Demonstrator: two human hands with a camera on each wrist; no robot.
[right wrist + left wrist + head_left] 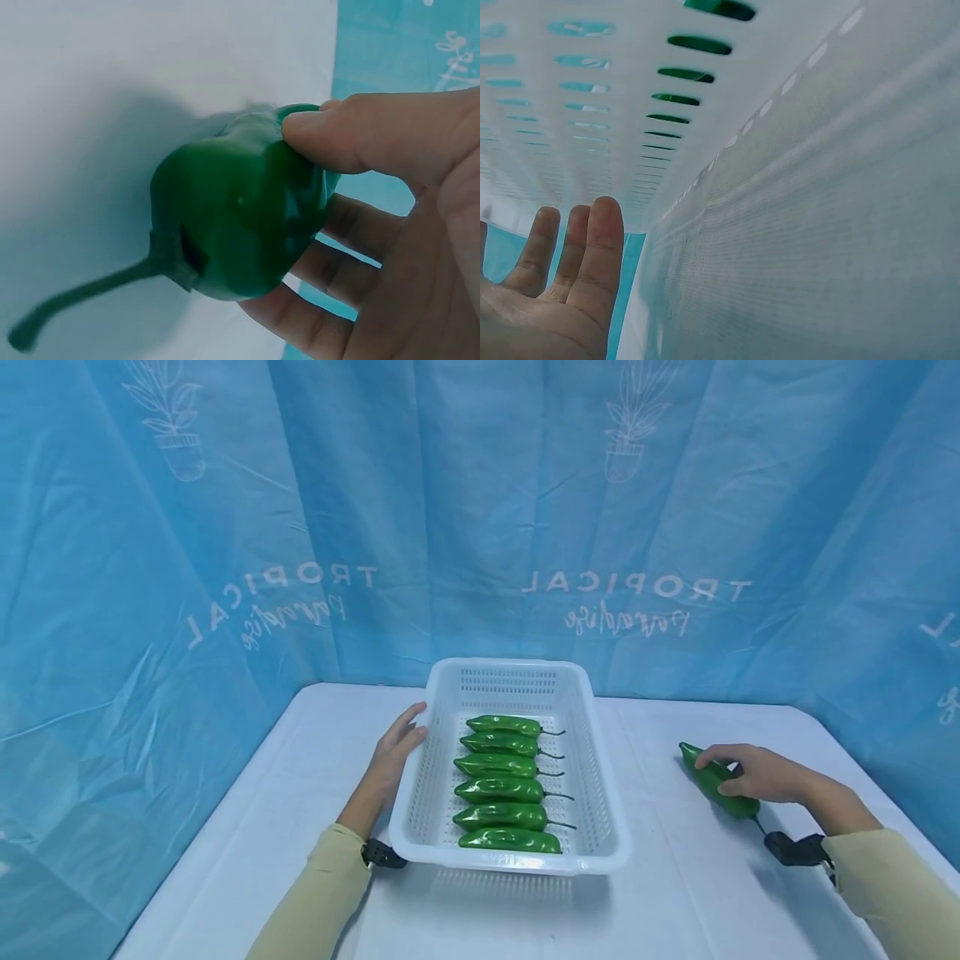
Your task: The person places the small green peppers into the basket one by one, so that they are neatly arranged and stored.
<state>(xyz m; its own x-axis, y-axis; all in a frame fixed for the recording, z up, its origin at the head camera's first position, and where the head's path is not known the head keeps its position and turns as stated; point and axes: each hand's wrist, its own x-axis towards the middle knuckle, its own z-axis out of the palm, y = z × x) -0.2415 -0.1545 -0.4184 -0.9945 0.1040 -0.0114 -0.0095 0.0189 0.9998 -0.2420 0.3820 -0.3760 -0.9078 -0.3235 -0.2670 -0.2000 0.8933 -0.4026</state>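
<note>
A white perforated plastic basket (603, 777) stands mid-table, with several green chili peppers (498, 767) lying crosswise in a column inside it. At its left side is my left hand (388, 760), fingertips touching the rim. The left wrist view shows those fingers (604, 255) straight beside the slotted basket wall (630, 45); green shows through some slots. Off to the basket's right, my right hand (765, 774) pinches another green chili pepper (708, 785) between thumb and fingers. Its long stem (82, 292) points back toward the wrist.
White cloth covers the table (300, 827). Behind and along both sides hangs a blue printed curtain (480, 527), close to the table's back edge. Black wrist straps (382, 853) are worn on both arms. A stretch of tablecloth separates the basket from my right hand.
</note>
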